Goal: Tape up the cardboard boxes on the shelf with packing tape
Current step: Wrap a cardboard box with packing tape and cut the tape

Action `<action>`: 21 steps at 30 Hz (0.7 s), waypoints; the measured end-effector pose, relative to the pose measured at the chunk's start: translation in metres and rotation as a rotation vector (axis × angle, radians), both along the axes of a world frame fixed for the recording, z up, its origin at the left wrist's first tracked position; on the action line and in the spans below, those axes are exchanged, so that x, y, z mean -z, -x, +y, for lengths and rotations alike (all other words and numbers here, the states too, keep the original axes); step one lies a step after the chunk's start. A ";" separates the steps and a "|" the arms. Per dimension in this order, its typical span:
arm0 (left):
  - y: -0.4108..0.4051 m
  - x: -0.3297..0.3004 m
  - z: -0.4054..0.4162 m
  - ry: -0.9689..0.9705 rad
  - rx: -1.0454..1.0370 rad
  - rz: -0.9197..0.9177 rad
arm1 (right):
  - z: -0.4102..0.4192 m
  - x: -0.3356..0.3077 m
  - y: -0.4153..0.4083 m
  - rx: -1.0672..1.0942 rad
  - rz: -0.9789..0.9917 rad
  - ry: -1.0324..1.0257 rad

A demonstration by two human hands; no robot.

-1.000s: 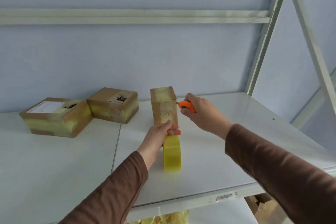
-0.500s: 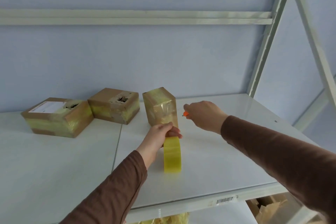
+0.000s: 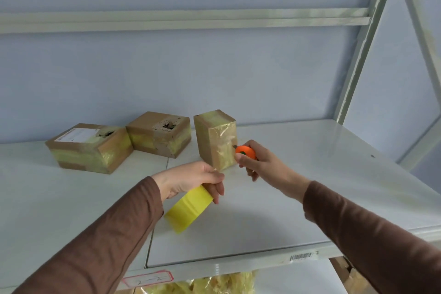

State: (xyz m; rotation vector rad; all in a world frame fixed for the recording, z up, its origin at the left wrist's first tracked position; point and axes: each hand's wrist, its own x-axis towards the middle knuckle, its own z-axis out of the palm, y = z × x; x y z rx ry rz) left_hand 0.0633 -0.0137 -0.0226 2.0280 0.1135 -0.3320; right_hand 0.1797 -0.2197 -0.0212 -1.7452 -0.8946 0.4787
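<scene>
A small upright cardboard box, wrapped in yellowish tape, stands on the white shelf. My left hand grips a yellow roll of packing tape, tilted above the shelf just in front of the box. My right hand holds an orange box cutter with its tip against the box's taped right front face. Two more taped boxes sit to the left: a flat one with a white label and a square one with a torn hole on top.
The shelf's rear upright and a diagonal brace rise at the right. A crossbar runs along the wall above. Below the shelf's front edge lie yellow packing filler and cardboard.
The upright box turned on the shelf. My left hand pulled the tape roll off the shelf and tilted it. My right hand came back with the cutter to the box's front face.
</scene>
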 end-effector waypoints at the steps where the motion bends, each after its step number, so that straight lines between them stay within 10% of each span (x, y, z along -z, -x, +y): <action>1: 0.005 -0.002 0.003 -0.005 0.013 -0.028 | 0.003 0.003 0.008 -0.037 0.102 -0.039; 11: 0.053 -0.013 0.022 -0.253 -0.019 -0.101 | 0.077 0.040 0.080 -0.034 0.266 -0.301; 16: 0.075 -0.008 0.058 -0.989 0.005 -0.167 | 0.100 0.057 0.109 0.091 0.145 -0.350; 21: 0.103 0.029 0.064 -0.710 -0.105 -0.349 | 0.100 0.072 0.118 0.083 0.101 -0.342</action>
